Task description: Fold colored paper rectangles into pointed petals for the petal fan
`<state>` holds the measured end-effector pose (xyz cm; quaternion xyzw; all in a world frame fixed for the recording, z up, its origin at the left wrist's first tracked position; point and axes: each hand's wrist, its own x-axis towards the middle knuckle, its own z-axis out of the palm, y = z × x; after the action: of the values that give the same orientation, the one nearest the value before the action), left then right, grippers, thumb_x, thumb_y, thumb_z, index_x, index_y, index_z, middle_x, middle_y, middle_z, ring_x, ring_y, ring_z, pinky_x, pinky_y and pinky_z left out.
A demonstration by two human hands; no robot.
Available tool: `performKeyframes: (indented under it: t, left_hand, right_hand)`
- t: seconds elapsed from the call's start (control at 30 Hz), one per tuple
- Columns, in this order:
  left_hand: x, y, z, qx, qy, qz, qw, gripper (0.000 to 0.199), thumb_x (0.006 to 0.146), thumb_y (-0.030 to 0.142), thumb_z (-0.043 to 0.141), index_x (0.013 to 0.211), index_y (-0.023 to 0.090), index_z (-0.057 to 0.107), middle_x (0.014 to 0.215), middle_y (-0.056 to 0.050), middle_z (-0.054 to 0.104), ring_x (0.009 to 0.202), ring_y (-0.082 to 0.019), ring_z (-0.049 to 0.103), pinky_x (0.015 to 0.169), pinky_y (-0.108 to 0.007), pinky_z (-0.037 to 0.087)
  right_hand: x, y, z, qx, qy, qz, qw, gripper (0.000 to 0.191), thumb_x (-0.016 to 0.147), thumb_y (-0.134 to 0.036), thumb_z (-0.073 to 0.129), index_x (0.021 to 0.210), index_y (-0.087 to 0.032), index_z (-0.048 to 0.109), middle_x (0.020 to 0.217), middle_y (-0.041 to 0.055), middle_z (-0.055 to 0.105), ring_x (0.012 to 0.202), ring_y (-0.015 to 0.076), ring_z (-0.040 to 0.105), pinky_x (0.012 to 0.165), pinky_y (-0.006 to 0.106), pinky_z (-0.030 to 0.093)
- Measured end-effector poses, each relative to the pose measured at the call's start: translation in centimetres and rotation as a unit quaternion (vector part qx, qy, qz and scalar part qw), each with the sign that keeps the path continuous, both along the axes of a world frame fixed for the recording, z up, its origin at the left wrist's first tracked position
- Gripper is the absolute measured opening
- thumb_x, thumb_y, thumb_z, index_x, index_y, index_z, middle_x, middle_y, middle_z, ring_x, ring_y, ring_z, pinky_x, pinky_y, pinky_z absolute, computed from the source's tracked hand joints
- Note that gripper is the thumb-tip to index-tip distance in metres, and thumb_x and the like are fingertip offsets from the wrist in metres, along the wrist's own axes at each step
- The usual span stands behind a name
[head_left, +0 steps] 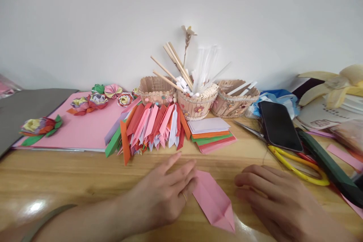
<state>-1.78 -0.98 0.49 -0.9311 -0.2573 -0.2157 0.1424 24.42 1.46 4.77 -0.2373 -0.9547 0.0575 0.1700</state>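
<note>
Wooden tabletop (93, 176): pale, glossy, two spots of glare near its front
Pink paper (213, 201): on the wood between the hands, lying aslant; part-folded, to judge by its turned corners and long creases, its near end drawn to a point with a flap slightly raised; its broad middle looks short of the narrow shape of the finished-looking strips
Left hand (171, 193): fingers loosely bent at the paper's far left edge, a ring on one; whether they pinch it, I cannot tell
Right hand (273, 194): half-open, fingers relaxed, apart from the paper, nothing seen in its grasp
Scissors (287, 164): yellow-handled, beyond the right hand, near the phone (279, 125)
Folded strips (153, 123): a thick row, pointed, red, pink, orange, green and lilac; apparently the folding done
Flat sheets (210, 125): a small coloured stack beside them, seemingly the folding left
Paper flowers (98, 101): several, on a pink backing at the left
Baskets (197, 109): three, with sticks and tubes, before the white wall (113, 26)
</note>
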Motion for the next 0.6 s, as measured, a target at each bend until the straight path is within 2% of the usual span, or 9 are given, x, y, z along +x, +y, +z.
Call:
performKeyframes:
  t: [0.13, 0.3, 0.4, 0.5, 0.6]
  left_hand:
    - [-0.1, -0.3, -0.3, 0.030, -0.036, 0.033, 0.998, 0.028, 0.096, 0.008, 0.038, 0.096, 0.008, 0.066, 0.094, -0.008, 0.068, 0.104, -0.020, 0.056, 0.104, -0.041, 0.033]
    - [0.2, -0.2, -0.4, -0.020, -0.070, 0.028, 0.997, 0.021, 0.093, 0.011, 0.046, 0.084, 0.012, 0.065, 0.088, -0.002, 0.067, 0.091, -0.016, 0.058, 0.099, -0.036, 0.039]
    - [0.4, 0.0, -0.4, -0.017, -0.089, 0.026, 0.996, 0.024, 0.094, 0.011, 0.045, 0.081, 0.013, 0.065, 0.084, -0.001, 0.068, 0.082, -0.015, 0.059, 0.093, -0.034, 0.044]
    - [0.6, 0.1, -0.3, -0.001, -0.109, 0.027, 0.994, 0.025, 0.094, 0.011, 0.044, 0.081, 0.012, 0.066, 0.083, -0.002, 0.069, 0.084, -0.015, 0.060, 0.092, -0.033, 0.044]
    - [0.9, 0.0, -0.1, -0.001, -0.102, 0.030, 0.994, 0.023, 0.093, 0.012, 0.046, 0.081, 0.012, 0.065, 0.083, -0.003, 0.069, 0.086, -0.017, 0.061, 0.092, -0.035, 0.044]
  right_hand:
    - [-0.4, -0.2, -0.4, -0.049, -0.017, -0.012, 0.999, 0.019, 0.085, -0.011, 0.045, 0.095, -0.019, 0.059, 0.085, 0.0051, 0.064, 0.075, 0.0178, 0.060, 0.063, 0.030, 0.049]
    - [-1.0, -0.1, -1.8, -0.023, 0.010, -0.028, 0.999, 0.017, 0.091, -0.014, 0.047, 0.101, -0.020, 0.060, 0.085, 0.0030, 0.066, 0.077, 0.0171, 0.061, 0.068, 0.030, 0.051]
    - [-0.9, 0.1, -2.4, -0.028, 0.020, -0.055, 0.998, 0.019, 0.091, -0.016, 0.051, 0.108, -0.018, 0.057, 0.096, 0.0057, 0.066, 0.085, 0.0175, 0.062, 0.073, 0.031, 0.052]
    - [-0.9, 0.3, -2.6, -0.005, 0.026, -0.077, 0.997, 0.022, 0.091, -0.021, 0.052, 0.113, -0.017, 0.056, 0.103, 0.0081, 0.066, 0.095, 0.0198, 0.062, 0.081, 0.034, 0.053]
    - [-1.1, 0.4, -2.3, -0.025, 0.018, -0.041, 0.999, 0.018, 0.094, -0.019, 0.047, 0.106, -0.017, 0.059, 0.097, 0.0061, 0.068, 0.092, 0.0186, 0.063, 0.082, 0.034, 0.052]
